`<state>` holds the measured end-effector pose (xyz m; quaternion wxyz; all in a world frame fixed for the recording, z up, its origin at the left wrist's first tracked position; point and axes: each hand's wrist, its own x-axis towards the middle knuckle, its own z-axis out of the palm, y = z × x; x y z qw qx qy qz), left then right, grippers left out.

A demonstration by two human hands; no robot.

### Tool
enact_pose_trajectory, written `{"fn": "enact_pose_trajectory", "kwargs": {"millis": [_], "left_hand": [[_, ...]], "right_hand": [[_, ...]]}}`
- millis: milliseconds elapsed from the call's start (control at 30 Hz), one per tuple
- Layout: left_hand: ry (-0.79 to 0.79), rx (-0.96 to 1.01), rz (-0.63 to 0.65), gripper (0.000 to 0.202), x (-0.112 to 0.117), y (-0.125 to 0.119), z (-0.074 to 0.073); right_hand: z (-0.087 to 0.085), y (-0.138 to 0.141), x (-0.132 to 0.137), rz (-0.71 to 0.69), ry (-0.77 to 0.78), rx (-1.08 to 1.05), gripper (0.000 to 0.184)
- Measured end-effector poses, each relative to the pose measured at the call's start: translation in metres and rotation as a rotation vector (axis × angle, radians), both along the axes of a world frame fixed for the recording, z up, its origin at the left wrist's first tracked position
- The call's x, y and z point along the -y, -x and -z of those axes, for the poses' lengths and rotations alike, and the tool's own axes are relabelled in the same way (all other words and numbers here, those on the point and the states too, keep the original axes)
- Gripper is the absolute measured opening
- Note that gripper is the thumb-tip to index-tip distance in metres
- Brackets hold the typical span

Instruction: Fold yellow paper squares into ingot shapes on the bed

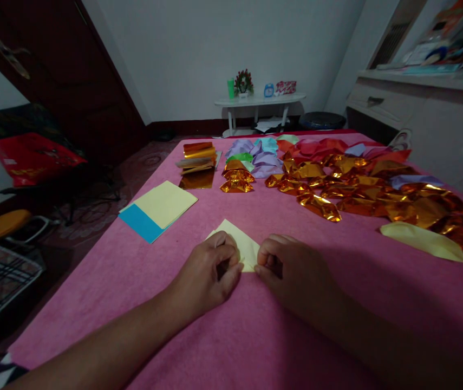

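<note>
A pale yellow sheet of paper, folded to a peak at its far side, lies in front of me on the pink cloth. My left hand pinches its near left part between thumb and curled fingers. On the near right part, my right hand pinches the paper the same way. The fingertips cover some of the near edge and its creases. Left of the hands rests a stack of yellow paper with a blue sheet showing at its near corner.
Gold foil sheets are piled at the far left. Folded gold foil pieces and purple paper pieces spread across the far and right side. A folded yellow piece lies at right. Beyond stands a small white table.
</note>
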<state>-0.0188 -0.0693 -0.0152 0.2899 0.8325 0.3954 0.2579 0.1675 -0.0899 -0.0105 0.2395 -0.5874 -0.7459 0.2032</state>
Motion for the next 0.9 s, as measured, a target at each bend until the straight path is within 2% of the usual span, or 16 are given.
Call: {"fn": "enact_pose_trajectory", "kwargs": {"millis": [267,500,900], "left_hand": [[0.042,-0.002,0.029,0.012,-0.0011,0.0016,0.0011],[0.059,0.012,0.054,0.017,-0.0016,0.0015,-0.0015],[0.016,-0.013,0.013,0.017,0.0011,-0.0013,-0.0002]], "right_hand": [[0.0004,0.0001,0.0018,-0.004,-0.017,-0.012,0.010],[0.0001,-0.0003,0.0026,-0.008,-0.016,-0.018,0.011],[0.0008,-0.0005,0.0032,-0.008,-0.029,-0.005,0.009]]}}
